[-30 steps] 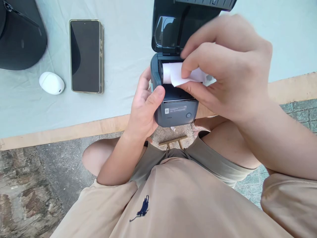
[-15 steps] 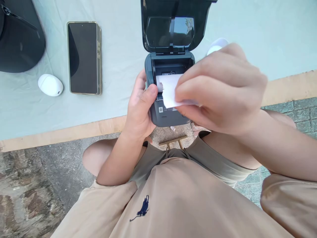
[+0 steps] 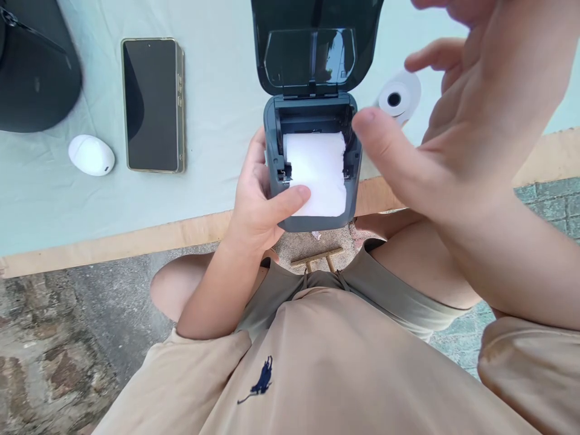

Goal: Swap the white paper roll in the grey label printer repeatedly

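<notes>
My left hand point(image 3: 265, 202) grips a small dark grey label printer point(image 3: 317, 225) by its left side, with the thumb pressed on white paper. The printer's lid point(image 3: 312, 60) stands raised. Inside lies a paper roll point(image 3: 316, 163), its torn-edged strip drawn forward over the front edge. My right hand point(image 3: 471, 115) is off the printer to the right, fingers spread, holding nothing that shows. Its thumb comes near the printer's right edge. Behind it, on the cloth, is a second white paper roll point(image 3: 410, 96), partly hidden by the fingers.
On the pale cloth point(image 3: 217, 121) to the left lie a phone point(image 3: 151, 106) and a white earbud case point(image 3: 91, 155). A black zipped case point(image 3: 40, 72) fills the far left corner. The table's wooden edge point(image 3: 199, 232) runs in front of my knees.
My right hand has let go of the paper strip and moved up and right, opening. The strip now lies flat over the printer's front, and my left thumb has shifted onto it.
</notes>
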Demonstrator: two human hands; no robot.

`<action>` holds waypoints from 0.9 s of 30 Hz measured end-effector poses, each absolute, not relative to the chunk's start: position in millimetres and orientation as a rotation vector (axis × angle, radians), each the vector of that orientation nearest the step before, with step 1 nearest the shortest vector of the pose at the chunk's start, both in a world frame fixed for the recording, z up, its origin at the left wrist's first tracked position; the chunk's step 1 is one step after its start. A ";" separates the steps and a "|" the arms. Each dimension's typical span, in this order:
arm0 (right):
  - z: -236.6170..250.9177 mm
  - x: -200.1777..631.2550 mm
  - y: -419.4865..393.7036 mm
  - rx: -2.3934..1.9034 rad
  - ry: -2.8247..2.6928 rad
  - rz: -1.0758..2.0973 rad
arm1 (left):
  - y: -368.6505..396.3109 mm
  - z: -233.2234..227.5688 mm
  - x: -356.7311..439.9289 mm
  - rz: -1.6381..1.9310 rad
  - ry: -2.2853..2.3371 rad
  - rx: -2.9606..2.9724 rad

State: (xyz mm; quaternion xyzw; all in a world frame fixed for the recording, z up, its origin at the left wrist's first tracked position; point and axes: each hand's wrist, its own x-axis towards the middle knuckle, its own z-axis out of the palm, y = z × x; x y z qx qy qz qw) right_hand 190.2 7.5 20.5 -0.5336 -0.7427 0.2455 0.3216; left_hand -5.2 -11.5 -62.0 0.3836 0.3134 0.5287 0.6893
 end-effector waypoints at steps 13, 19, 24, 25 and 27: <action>12.4 194.0 11.2 -1.019 -2.123 0.371 | -10.6 -66.6 -7.4 1.139 0.709 0.899; 11.8 193.9 11.8 -0.951 -2.268 0.384 | -7.5 -71.3 -9.3 1.178 0.651 0.894; 17.4 192.8 4.5 -1.047 -2.295 0.347 | -4.3 -64.3 -7.2 1.162 0.539 0.839; 18.7 192.1 3.7 -1.053 -2.300 0.348 | -5.6 -61.1 -6.4 1.154 0.571 0.826; 20.9 191.1 3.2 -1.055 -2.328 0.370 | -9.7 -55.5 -5.2 1.153 0.644 0.825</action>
